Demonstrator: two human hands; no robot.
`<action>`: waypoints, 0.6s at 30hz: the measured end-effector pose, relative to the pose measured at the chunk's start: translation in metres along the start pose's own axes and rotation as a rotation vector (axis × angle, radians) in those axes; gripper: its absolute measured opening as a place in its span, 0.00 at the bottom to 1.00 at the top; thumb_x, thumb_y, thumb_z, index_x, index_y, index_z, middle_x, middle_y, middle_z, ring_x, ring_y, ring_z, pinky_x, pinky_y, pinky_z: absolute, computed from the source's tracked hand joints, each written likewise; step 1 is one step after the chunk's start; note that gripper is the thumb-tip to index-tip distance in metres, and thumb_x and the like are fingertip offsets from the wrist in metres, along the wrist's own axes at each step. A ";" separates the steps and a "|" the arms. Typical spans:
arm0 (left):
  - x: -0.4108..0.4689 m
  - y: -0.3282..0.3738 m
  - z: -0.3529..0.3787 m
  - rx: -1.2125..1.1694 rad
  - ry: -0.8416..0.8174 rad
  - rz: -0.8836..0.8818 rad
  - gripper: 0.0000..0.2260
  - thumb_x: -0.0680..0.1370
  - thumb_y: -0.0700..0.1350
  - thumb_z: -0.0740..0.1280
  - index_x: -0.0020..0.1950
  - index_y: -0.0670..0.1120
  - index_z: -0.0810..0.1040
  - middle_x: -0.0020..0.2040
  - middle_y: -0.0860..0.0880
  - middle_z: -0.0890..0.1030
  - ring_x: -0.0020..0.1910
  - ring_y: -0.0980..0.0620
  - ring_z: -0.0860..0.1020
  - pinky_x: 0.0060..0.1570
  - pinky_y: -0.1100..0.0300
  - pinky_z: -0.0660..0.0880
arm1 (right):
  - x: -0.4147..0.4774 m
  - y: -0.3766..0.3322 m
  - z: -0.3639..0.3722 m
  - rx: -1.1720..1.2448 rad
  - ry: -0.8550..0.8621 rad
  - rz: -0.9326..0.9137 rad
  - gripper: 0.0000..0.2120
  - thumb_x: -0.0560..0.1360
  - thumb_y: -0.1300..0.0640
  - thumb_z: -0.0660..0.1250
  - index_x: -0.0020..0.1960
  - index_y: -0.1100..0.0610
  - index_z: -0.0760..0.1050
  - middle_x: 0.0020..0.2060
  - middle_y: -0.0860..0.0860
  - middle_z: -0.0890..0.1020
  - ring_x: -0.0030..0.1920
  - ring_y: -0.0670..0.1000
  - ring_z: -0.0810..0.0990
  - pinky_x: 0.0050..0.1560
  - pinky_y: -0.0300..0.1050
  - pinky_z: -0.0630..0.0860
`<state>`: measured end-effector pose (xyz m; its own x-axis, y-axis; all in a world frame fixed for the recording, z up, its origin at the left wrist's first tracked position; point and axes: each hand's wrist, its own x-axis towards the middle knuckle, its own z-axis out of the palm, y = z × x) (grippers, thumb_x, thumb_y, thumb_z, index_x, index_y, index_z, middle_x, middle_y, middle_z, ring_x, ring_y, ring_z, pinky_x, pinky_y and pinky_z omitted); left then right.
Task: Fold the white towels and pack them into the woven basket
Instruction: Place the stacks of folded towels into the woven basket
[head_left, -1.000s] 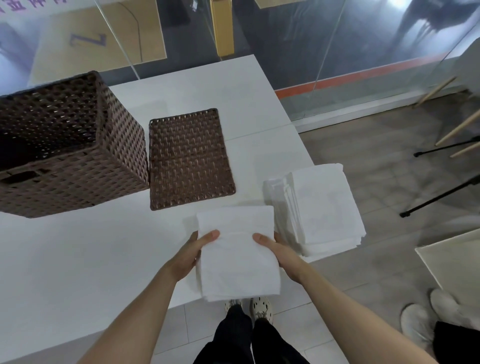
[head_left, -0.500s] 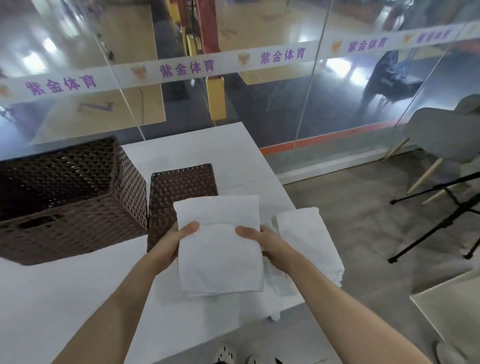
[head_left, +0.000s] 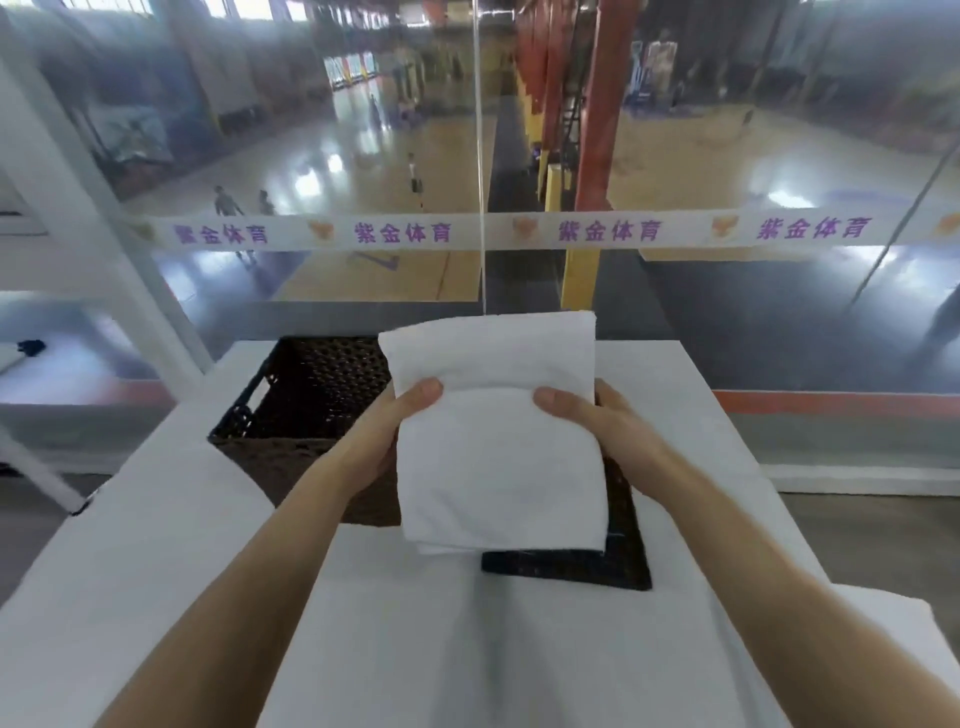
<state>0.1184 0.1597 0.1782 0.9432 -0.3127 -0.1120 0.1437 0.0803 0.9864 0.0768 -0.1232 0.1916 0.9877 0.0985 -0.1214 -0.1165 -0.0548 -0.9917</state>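
Note:
I hold a folded white towel (head_left: 498, 447) in the air with both hands. My left hand (head_left: 387, 431) grips its left edge, thumb on top. On the opposite edge my right hand (head_left: 605, 421) does the same. The towel hangs in front of the dark brown woven basket (head_left: 306, 410), which stands open on the white table (head_left: 156, 571) just left of and behind the towel. The towel covers the basket's right part. The stack of other towels is out of view.
A flat brown woven lid (head_left: 597, 569) lies on the table under and right of the towel. A glass wall (head_left: 727, 312) with a white banner stands right behind the table's far edge. A white post (head_left: 88, 218) rises at the left.
Both hands have lifted the folded towel off the table and carried it up and left toward the basket. My head has tilted up, so the towel stack has left the view.

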 end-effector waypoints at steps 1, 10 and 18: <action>0.004 0.015 -0.021 0.000 -0.011 0.018 0.34 0.73 0.60 0.78 0.75 0.50 0.75 0.65 0.48 0.87 0.65 0.46 0.85 0.54 0.57 0.84 | 0.018 -0.011 0.018 0.004 -0.005 -0.028 0.45 0.62 0.31 0.84 0.71 0.50 0.76 0.61 0.48 0.87 0.59 0.53 0.88 0.64 0.58 0.82; 0.080 0.116 -0.217 0.127 0.016 -0.031 0.27 0.75 0.63 0.75 0.70 0.52 0.78 0.60 0.51 0.89 0.59 0.50 0.87 0.57 0.53 0.83 | 0.178 -0.071 0.179 0.069 -0.068 0.044 0.31 0.70 0.31 0.78 0.66 0.48 0.82 0.59 0.47 0.88 0.61 0.52 0.87 0.69 0.60 0.78; 0.141 0.030 -0.311 0.094 0.038 -0.301 0.26 0.81 0.64 0.70 0.73 0.49 0.80 0.67 0.47 0.86 0.66 0.46 0.85 0.71 0.46 0.76 | 0.272 0.021 0.240 0.102 -0.100 0.363 0.40 0.64 0.26 0.80 0.68 0.47 0.82 0.60 0.47 0.88 0.65 0.53 0.85 0.75 0.61 0.72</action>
<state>0.3490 0.4124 0.1541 0.8731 -0.2734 -0.4037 0.3918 -0.0995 0.9147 0.3181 0.1406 0.1280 0.8659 0.1873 -0.4638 -0.4713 -0.0050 -0.8819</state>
